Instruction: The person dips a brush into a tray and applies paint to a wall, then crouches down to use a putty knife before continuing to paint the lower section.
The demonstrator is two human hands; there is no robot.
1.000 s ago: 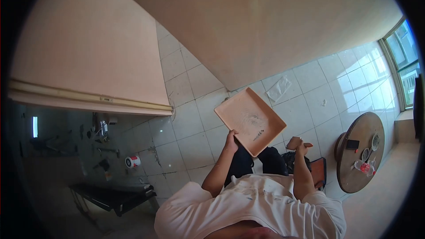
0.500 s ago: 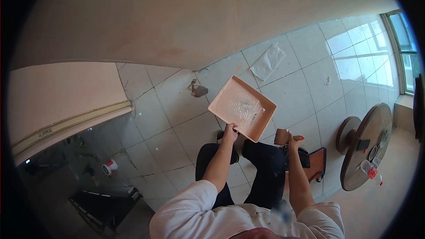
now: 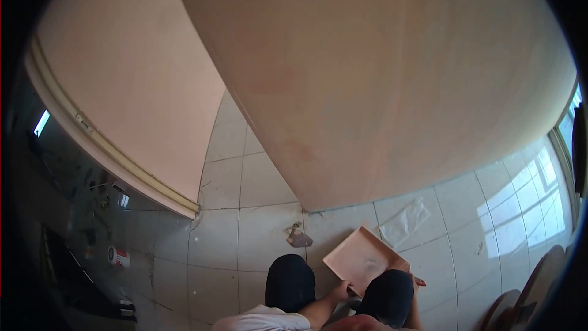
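Note:
A shallow pink-beige paint tray (image 3: 352, 256) sits low in front of my knees, its near right part hidden by the right knee. My left hand (image 3: 342, 290) is closed on the tray's near left edge. Beyond the right knee, my right hand (image 3: 416, 289) shows only in part, at the tray's right corner. From it sticks out the orange handle of a paintbrush (image 3: 421, 282). The knee covers most of the fingers and much of the brush.
A large bare wall (image 3: 367, 86) rises ahead, with a doorway edge at left. On the tiled floor lie a clear plastic sheet (image 3: 405, 222) and a brown scrap (image 3: 299, 237). A white-and-red bucket (image 3: 118, 256) stands left; a round wooden table (image 3: 542, 282) is at far right.
The view has tilted up, showing more wall. The tray and both hands now appear lower in view, and the brush has come from beside the tray to its right corner.

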